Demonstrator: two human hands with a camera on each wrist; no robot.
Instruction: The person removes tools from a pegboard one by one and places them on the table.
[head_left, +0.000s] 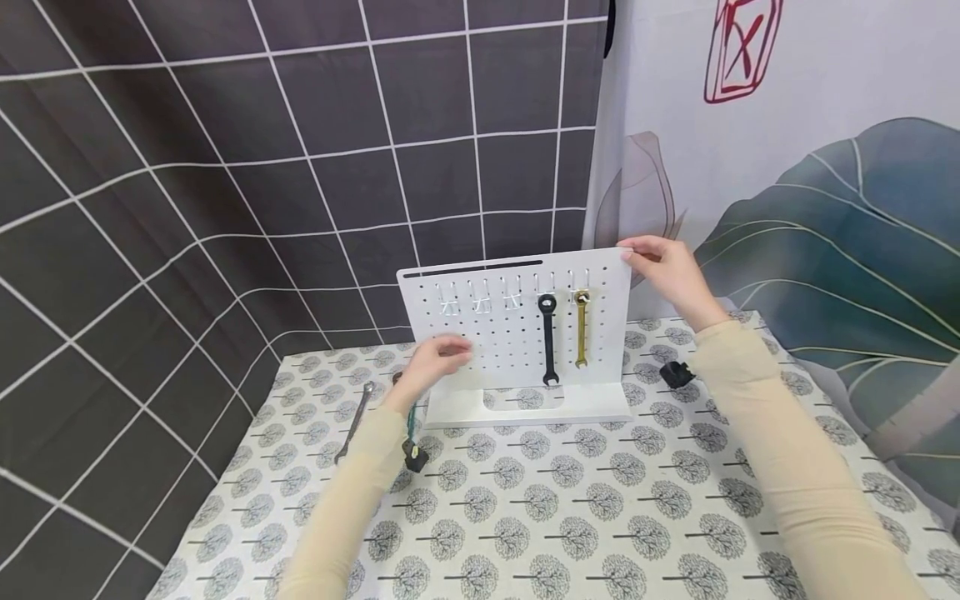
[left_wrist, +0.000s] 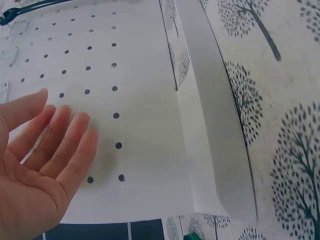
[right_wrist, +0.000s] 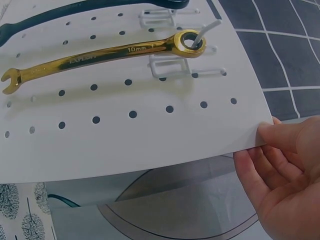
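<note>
A white pegboard stands upright on its base on the table. My right hand pinches its top right corner between thumb and fingers, also plain in the right wrist view. Near the board's left part my left hand is held with relaxed, slightly bent fingers and an empty palm. A black combination wrench hangs by its ring end from a hook. Right of it hangs a gold combination wrench marked 10mm. Several white wire hooks to the left bear nothing.
A silver wrench lies on the tree-patterned tablecloth, left of my left forearm. A green item is partly hidden by that wrist. Behind the board hangs a dark gridded curtain; a leaf-patterned cloth is at right.
</note>
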